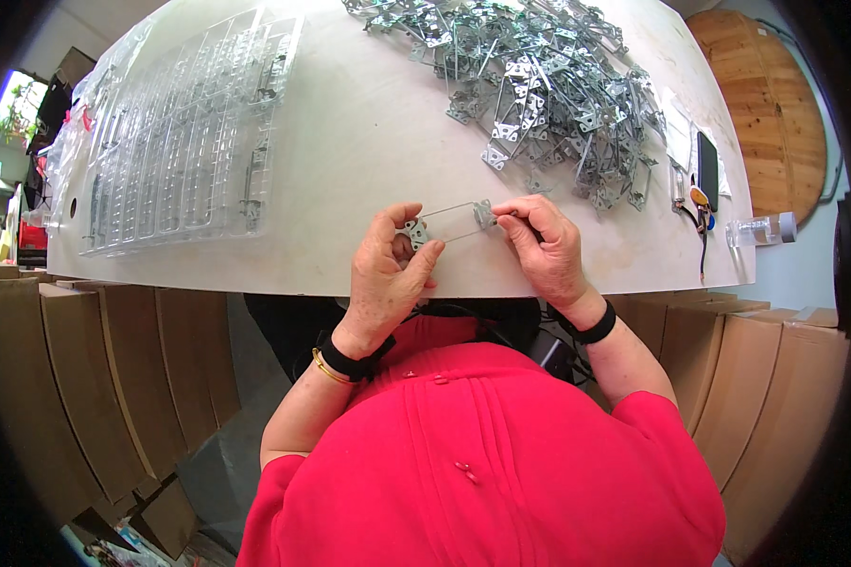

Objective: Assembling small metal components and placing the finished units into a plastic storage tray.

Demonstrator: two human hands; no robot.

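Observation:
Between my two hands, just above the table's near edge, is a small metal bracket assembly (483,214), with punched plates at its ends joined by two thin parallel rods. My left hand (388,269) is closed round the plate at one end, thumb and fingers gripping it. At the other end, my right hand (546,248) pinches the assembly near its plate with thumb and forefinger. Exactly what sits between those right fingertips is hard to see. Beyond my right hand lies a big heap of similar metal brackets (577,113), tangled together.
Clear plastic compartment trays (184,142) holding small parts lie at left on the white table (350,123). A dark phone (707,163), a corded item (700,197) and a clear bottle (761,230) sit at right. Cardboard boxes (85,378) stand below on both sides.

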